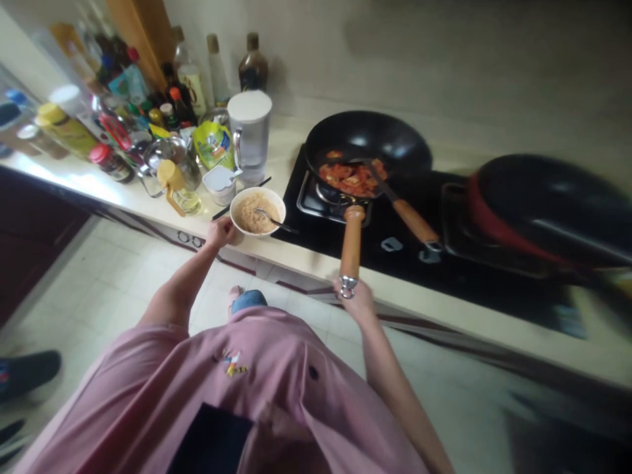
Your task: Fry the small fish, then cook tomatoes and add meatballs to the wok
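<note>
My left hand (220,232) is at the counter edge, its fingers curled against the left side of a white bowl (237,226). Whether anything is in them is hidden. The bowl contains a beige, lumpy mixture (251,212), with a dark-handled spoon (276,222) leaning out to the right. Dark chopsticks (221,212) lie behind the bowl. Below the wooden handle (351,247) of a black wok (395,148), my right hand (358,303) is at the counter front, fingers mostly hidden. Red, cooked pieces of food (348,179) sit in the wok, under a wooden-handled spatula (415,220).
A red pan with a dark lid (553,204) sits on the right of the black stove (320,240). Behind the bowl stand a clear pitcher (254,141), a small white container (218,187) and an oil jug (190,201). Several bottles (190,79) crowd the left counter.
</note>
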Demonstrator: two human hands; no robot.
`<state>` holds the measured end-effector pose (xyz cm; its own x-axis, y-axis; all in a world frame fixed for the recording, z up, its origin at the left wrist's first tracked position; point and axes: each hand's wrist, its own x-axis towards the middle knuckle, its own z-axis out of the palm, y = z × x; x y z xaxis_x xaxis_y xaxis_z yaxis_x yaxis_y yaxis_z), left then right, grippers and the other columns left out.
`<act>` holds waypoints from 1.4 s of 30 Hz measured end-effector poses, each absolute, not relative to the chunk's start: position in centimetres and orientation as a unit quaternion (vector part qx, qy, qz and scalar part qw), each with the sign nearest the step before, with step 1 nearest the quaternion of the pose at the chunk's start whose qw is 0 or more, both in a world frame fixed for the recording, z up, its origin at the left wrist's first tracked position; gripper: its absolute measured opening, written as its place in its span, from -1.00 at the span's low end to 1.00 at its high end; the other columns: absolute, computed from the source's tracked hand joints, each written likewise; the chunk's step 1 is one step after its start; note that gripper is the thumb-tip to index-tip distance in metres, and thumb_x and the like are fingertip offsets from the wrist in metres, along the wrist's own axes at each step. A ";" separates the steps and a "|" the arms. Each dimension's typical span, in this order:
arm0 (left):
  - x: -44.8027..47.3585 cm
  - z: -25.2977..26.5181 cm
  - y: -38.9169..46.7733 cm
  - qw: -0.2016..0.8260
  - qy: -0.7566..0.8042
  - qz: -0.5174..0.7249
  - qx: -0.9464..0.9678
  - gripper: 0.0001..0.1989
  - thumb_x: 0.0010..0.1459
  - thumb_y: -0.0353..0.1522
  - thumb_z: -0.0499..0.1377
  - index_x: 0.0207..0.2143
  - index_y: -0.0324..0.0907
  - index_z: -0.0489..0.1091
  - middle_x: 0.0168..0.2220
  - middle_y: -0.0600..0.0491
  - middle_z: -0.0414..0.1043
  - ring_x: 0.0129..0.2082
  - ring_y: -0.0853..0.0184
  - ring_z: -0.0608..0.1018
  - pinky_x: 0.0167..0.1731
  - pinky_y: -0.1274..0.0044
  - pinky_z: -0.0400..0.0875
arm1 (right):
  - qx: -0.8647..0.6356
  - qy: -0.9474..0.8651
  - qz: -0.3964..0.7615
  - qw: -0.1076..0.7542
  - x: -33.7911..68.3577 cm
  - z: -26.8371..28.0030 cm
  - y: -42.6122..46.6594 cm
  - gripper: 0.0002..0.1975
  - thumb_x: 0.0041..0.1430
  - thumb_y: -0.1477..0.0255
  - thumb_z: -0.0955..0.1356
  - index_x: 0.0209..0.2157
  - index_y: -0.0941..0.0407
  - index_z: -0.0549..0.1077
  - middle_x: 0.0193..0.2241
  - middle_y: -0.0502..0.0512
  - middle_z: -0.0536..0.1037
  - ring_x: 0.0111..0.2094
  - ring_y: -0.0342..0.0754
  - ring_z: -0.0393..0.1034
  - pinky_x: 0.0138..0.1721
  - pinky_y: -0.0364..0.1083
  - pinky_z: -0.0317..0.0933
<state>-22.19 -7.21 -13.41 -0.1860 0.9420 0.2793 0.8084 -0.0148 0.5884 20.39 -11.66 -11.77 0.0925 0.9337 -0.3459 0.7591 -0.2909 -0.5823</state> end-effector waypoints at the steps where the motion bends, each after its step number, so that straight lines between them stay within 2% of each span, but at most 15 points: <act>1: -22.2 -13.4 -7.3 0.103 0.693 0.334 0.631 -0.92 -0.03 -0.40 0.16 -0.47 -0.24 0.43 -0.51 0.01 0.41 -0.46 0.34 0.39 -0.35 0.49 0.31 | -0.696 -0.592 0.383 0.133 18.9 -12.0 -12.9 -0.75 0.19 0.29 0.36 -0.16 0.13 0.45 -0.43 0.05 0.56 -0.42 -0.05 0.46 -0.36 -0.12 0.33; 3: -22.2 -13.5 -7.3 0.104 0.690 0.335 0.633 -0.91 -0.02 -0.41 0.16 -0.46 -0.25 0.44 -0.49 -0.01 0.44 -0.45 0.33 0.41 -0.33 0.48 0.32 | -0.624 -0.595 0.473 0.184 15.3 -12.6 -14.0 -0.56 0.14 0.19 0.39 0.00 0.09 0.37 -0.43 -0.03 0.54 -0.51 -0.11 0.40 -0.50 -0.16 0.27; 4: -22.2 -13.5 -7.3 0.104 0.688 0.335 0.635 -0.91 -0.02 -0.41 0.16 -0.45 -0.26 0.45 -0.48 -0.02 0.44 -0.45 0.33 0.42 -0.33 0.48 0.32 | -0.574 -0.577 0.525 0.248 13.5 -12.8 -13.9 -0.44 0.11 0.15 0.40 0.08 0.08 0.29 -0.39 -0.02 0.54 -0.51 -0.12 0.39 -0.54 -0.17 0.23; 6: -22.2 -13.5 -7.3 0.104 0.685 0.333 0.640 -0.91 0.00 -0.41 0.16 -0.44 -0.26 0.45 -0.47 -0.03 0.45 -0.44 0.32 0.43 -0.32 0.48 0.33 | -0.491 -0.527 0.587 0.369 10.2 -13.0 -12.3 -0.23 0.01 0.10 0.45 0.19 0.05 0.15 -0.30 0.00 0.54 -0.46 -0.14 0.39 -0.54 -0.19 0.22; 8: -22.2 -13.5 -7.3 0.105 0.681 0.329 0.646 -0.91 0.01 -0.41 0.16 -0.43 -0.25 0.44 -0.47 -0.02 0.46 -0.43 0.32 0.44 -0.32 0.48 0.34 | -0.455 -0.491 0.594 0.447 7.7 -13.0 -10.0 -0.11 -0.08 0.09 0.49 0.22 0.03 0.09 -0.26 -0.01 0.52 -0.40 -0.15 0.39 -0.47 -0.18 0.27; 10: -22.3 -13.5 -7.3 0.109 0.677 0.327 0.650 -0.91 0.03 -0.39 0.17 -0.43 -0.24 0.44 -0.47 -0.02 0.46 -0.43 0.32 0.45 -0.31 0.48 0.36 | -0.451 -0.471 0.582 0.486 5.9 -12.9 -7.8 -0.11 -0.10 0.09 0.50 0.21 0.01 0.12 -0.30 -0.05 0.49 -0.39 -0.17 0.38 -0.41 -0.18 0.29; 14: -22.5 -13.1 -7.2 0.134 0.667 0.330 0.654 -0.85 0.14 -0.32 0.15 -0.37 -0.23 0.43 -0.43 -0.04 0.48 -0.39 0.28 0.49 -0.26 0.45 0.41 | -0.451 -0.457 0.560 0.524 3.6 -11.7 -5.9 -0.48 0.02 0.04 0.43 -0.08 0.04 0.33 -0.43 -0.09 0.39 -0.50 -0.23 0.26 -0.48 -0.21 0.20; 17: -22.2 -12.0 -7.4 0.234 0.673 0.374 0.594 -0.70 0.28 -0.20 0.06 -0.15 -0.23 0.41 -0.33 -0.07 0.49 -0.36 0.28 0.54 -0.28 0.44 0.48 | -0.462 -0.539 0.505 0.490 2.5 -9.9 -5.5 -0.65 0.13 0.08 0.38 -0.24 0.06 0.39 -0.55 -0.12 0.34 -0.56 -0.22 0.22 -0.50 -0.21 0.15; 20: -21.3 -10.5 -7.8 0.433 0.668 0.417 0.440 -0.51 0.33 -0.09 0.00 0.16 -0.18 0.18 -0.08 -0.15 0.44 -0.44 0.34 0.59 -0.38 0.41 0.56 | -0.451 -0.692 0.397 0.399 2.3 -7.5 -5.0 -0.73 0.24 0.18 0.33 -0.24 0.10 0.50 -0.44 0.01 0.53 -0.43 -0.13 0.41 -0.29 -0.16 0.29; 22: -20.4 -9.5 -8.1 0.558 0.623 0.418 0.356 -0.39 0.28 -0.10 0.12 0.27 -0.10 0.02 0.05 -0.21 0.37 -0.42 0.29 0.64 -0.36 0.33 0.61 | -0.438 -0.765 0.327 0.340 2.7 -5.9 -4.7 -0.71 0.32 0.26 0.25 -0.20 0.10 0.54 -0.28 0.11 0.62 -0.29 -0.07 0.50 -0.15 -0.12 0.32; 25: -19.2 -8.6 -8.1 0.662 0.546 0.417 0.299 -0.14 0.13 -0.24 0.31 0.33 0.05 -0.15 0.11 -0.18 0.37 -0.33 0.20 0.68 -0.22 0.22 0.62 | -0.444 -0.803 0.255 0.306 3.7 -4.2 -4.4 -0.66 0.39 0.33 0.17 -0.13 0.10 0.54 -0.22 0.15 0.64 -0.23 -0.04 0.53 -0.11 -0.10 0.33; 27: -18.5 -8.6 -7.8 0.688 0.522 0.423 0.273 -0.03 0.09 -0.31 0.33 0.36 0.13 -0.24 0.11 -0.14 0.39 -0.32 0.19 0.68 -0.16 0.16 0.61 | -0.439 -0.812 0.232 0.308 4.1 -3.7 -3.9 -0.66 0.40 0.31 0.17 -0.12 0.10 0.54 -0.20 0.16 0.64 -0.21 -0.02 0.54 -0.10 -0.09 0.33; 30: -17.5 -8.6 -7.2 0.707 0.514 0.432 0.225 0.01 0.09 -0.37 0.30 0.38 0.16 -0.30 0.08 -0.12 0.44 -0.31 0.19 0.68 -0.18 0.13 0.62 | -0.431 -0.823 0.224 0.295 3.4 -4.0 -2.3 -0.70 0.35 0.29 0.24 -0.14 0.11 0.54 -0.18 0.16 0.64 -0.21 0.00 0.54 -0.10 -0.08 0.34; 36: -16.6 -7.2 -7.1 0.720 0.496 0.466 0.136 0.00 0.00 -0.54 0.27 0.38 0.13 -0.14 0.02 -0.06 0.51 -0.25 0.15 0.67 -0.28 0.23 0.66 | -0.433 -0.844 0.233 0.215 -0.1 -4.3 -0.5 -0.67 0.33 0.46 0.17 -0.12 0.14 0.55 -0.19 0.20 0.65 -0.19 0.03 0.53 -0.09 -0.05 0.33; 42: -16.1 -6.2 -7.0 0.711 0.518 0.465 0.103 -0.09 -0.02 -0.61 0.20 0.34 0.03 -0.03 -0.09 -0.02 0.56 -0.30 0.19 0.68 -0.27 0.30 0.66 | -0.341 -0.912 0.218 0.075 2.4 -1.9 -4.8 -0.67 0.36 0.44 0.18 -0.11 0.11 0.56 -0.21 0.18 0.63 -0.25 0.02 0.52 -0.24 -0.09 0.27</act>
<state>-16.07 -7.02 -6.24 0.0311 0.7681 -0.6396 -0.5545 0.5457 0.6283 2.39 -4.76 -1.87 -0.7569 0.6534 -0.0119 0.5882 0.6732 -0.4482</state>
